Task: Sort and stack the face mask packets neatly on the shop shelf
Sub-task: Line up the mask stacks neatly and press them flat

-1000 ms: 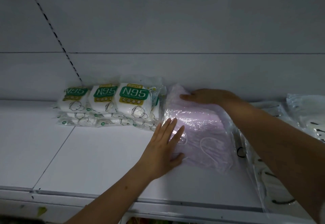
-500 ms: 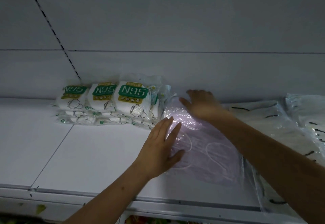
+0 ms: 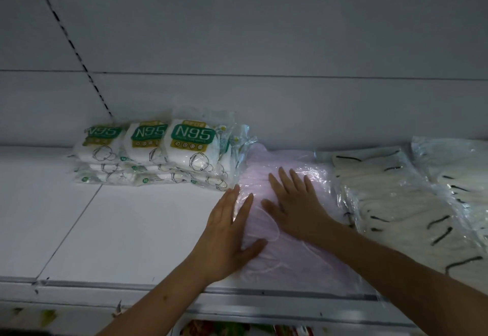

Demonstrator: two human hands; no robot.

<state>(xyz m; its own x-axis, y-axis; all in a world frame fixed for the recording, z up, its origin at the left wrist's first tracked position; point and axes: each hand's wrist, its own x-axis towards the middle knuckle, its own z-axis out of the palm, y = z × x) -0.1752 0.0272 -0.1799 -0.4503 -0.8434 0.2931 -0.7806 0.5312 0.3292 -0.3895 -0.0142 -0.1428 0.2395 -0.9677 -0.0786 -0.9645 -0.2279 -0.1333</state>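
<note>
Both of your hands lie flat on a pink face mask packet (image 3: 277, 246) that rests on the white shop shelf (image 3: 126, 230). Your left hand (image 3: 227, 238) presses the packet's left edge, fingers (image 3: 232, 203) straight and close together, thumb angled out onto the plastic. Your right hand (image 3: 293, 203) rests on top of the packet, fingers (image 3: 295, 180) straight and slightly spread. Neither hand pinches or curls around anything.

Just beyond and to the left of your left fingertips sits the stack of N95 packets (image 3: 169, 153), against the back wall. To the right of your right hand lie cream packets with dark ear loops (image 3: 390, 203), overlapping and untidy; the dim light makes it hard to tell how many there are.

To do this step well, keep both palms flat and smooth the slippery plastic outward so trapped air leaves and the packet lies level. Use your left hand as a straight guide, sliding the pink packet back until its far edge lines up beside the N95 stack without riding onto it. Press lightly: the film looks slick, and a hard shove could send the packet skidding into the cream ones or wrinkle it.
</note>
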